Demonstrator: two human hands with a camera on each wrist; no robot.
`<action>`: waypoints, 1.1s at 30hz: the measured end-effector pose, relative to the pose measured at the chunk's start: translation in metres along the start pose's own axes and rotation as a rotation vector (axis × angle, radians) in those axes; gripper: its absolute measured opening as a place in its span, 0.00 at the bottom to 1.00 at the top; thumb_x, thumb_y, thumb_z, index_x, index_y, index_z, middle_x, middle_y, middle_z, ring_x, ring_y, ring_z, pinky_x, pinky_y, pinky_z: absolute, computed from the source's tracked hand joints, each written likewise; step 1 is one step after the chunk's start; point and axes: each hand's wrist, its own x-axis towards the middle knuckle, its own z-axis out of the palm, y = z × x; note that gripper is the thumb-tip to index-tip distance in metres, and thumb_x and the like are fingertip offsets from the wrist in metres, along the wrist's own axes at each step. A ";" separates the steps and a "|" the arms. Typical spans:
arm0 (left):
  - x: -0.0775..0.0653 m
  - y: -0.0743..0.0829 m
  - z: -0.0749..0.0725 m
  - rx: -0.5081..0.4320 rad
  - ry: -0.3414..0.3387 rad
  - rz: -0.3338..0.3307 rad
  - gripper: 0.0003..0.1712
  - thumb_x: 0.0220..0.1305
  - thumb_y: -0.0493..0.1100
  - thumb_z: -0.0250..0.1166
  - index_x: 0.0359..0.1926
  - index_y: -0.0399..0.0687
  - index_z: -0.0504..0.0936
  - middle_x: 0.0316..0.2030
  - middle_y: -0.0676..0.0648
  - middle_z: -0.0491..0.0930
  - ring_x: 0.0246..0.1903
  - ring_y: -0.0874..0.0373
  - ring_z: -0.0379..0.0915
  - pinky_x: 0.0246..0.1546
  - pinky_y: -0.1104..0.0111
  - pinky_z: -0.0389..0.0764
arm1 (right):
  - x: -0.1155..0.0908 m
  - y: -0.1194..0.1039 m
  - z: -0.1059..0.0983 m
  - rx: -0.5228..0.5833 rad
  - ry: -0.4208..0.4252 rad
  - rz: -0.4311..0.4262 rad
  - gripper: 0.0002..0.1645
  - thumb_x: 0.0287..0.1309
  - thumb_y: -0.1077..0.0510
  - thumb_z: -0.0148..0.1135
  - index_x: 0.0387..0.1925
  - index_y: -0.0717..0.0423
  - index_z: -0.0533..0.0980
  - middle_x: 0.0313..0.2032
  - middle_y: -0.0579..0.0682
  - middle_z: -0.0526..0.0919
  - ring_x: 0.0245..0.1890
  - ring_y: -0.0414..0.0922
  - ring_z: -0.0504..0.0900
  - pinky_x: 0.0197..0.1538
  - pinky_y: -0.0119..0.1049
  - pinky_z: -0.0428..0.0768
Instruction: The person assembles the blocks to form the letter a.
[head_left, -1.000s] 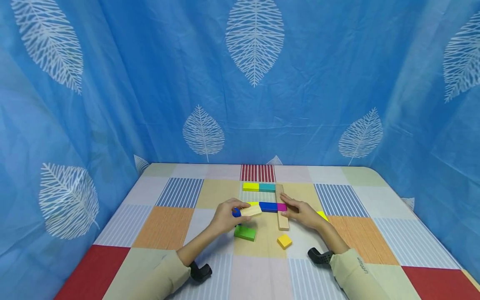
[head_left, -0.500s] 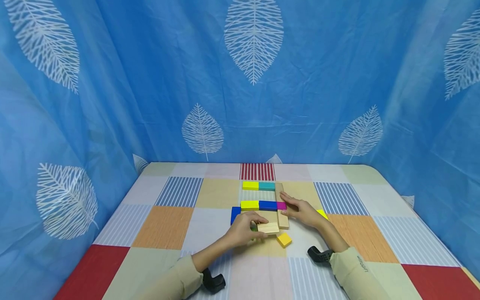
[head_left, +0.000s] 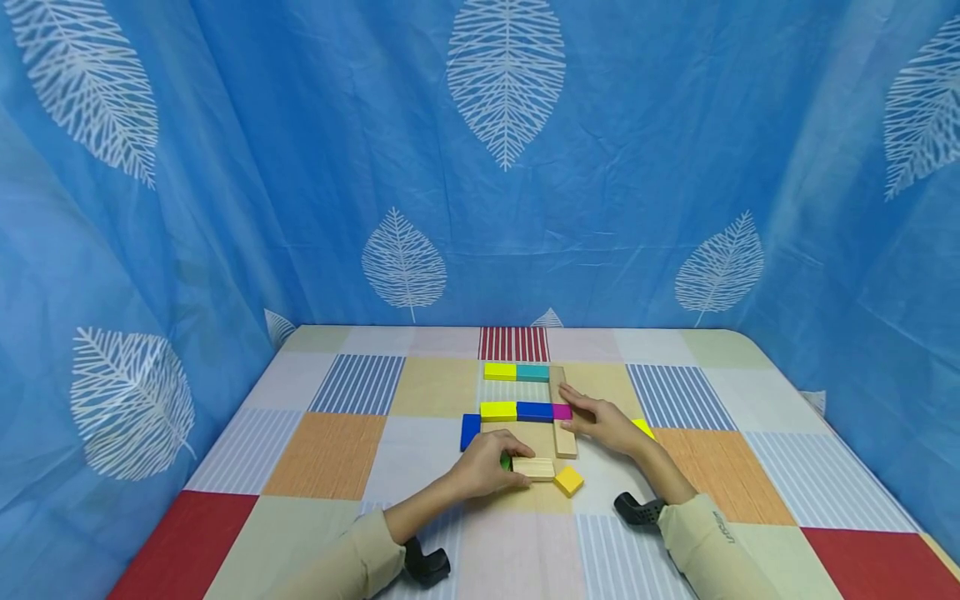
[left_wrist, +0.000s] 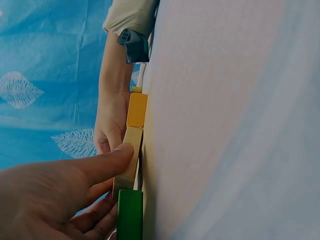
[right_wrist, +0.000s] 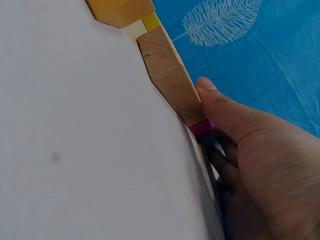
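Observation:
My left hand (head_left: 483,467) pinches a short plain wooden block (head_left: 533,469) between thumb and fingers. One end of that block is close to an orange-yellow block (head_left: 568,481); a green block (left_wrist: 130,215), mostly hidden by the hand in the head view, lies at its other end. Whether the wooden block rests fully on the cloth I cannot tell. My right hand (head_left: 607,427) touches the right side of a long wooden plank (head_left: 566,442), fingers stretched along it. By its thumb is a magenta block (right_wrist: 202,128), beside the plank in the right wrist view.
Behind the hands, a yellow block (head_left: 498,411) and a blue block (head_left: 535,412) form a row. Farther back lie another yellow block (head_left: 500,372) and a teal one (head_left: 532,373). A blue block (head_left: 470,432) stands left, and a yellow piece (head_left: 643,428) shows behind the right wrist.
My left hand has moved right and towards me with the wooden block, lowering it beside the orange-yellow block. The right hand has stayed at the plank.

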 end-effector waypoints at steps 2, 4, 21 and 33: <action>0.000 -0.001 0.000 0.001 -0.004 -0.003 0.18 0.44 0.47 0.75 0.40 0.52 0.85 0.31 0.60 0.78 0.31 0.69 0.68 0.35 0.76 0.70 | 0.000 0.000 0.000 -0.001 -0.003 0.008 0.41 0.57 0.44 0.59 0.68 0.53 0.58 0.69 0.52 0.54 0.67 0.55 0.51 0.64 0.53 0.53; 0.000 -0.001 0.000 0.003 -0.009 -0.007 0.19 0.44 0.47 0.75 0.41 0.52 0.85 0.31 0.60 0.78 0.32 0.69 0.68 0.35 0.76 0.70 | 0.000 0.001 0.000 -0.001 -0.002 0.010 0.41 0.57 0.44 0.59 0.68 0.53 0.59 0.69 0.52 0.54 0.67 0.55 0.51 0.64 0.53 0.53; 0.000 0.001 -0.003 0.021 -0.040 -0.002 0.18 0.45 0.45 0.75 0.41 0.51 0.85 0.34 0.58 0.79 0.34 0.68 0.71 0.39 0.75 0.71 | 0.002 0.003 -0.001 0.009 0.000 -0.018 0.40 0.58 0.45 0.59 0.67 0.55 0.60 0.68 0.52 0.54 0.67 0.54 0.51 0.64 0.52 0.53; 0.001 -0.001 -0.002 0.040 -0.048 0.012 0.18 0.45 0.45 0.75 0.40 0.51 0.85 0.33 0.60 0.79 0.34 0.69 0.71 0.39 0.75 0.71 | 0.001 0.001 -0.001 -0.005 -0.006 0.009 0.41 0.57 0.43 0.59 0.68 0.52 0.59 0.69 0.51 0.54 0.67 0.54 0.51 0.64 0.52 0.53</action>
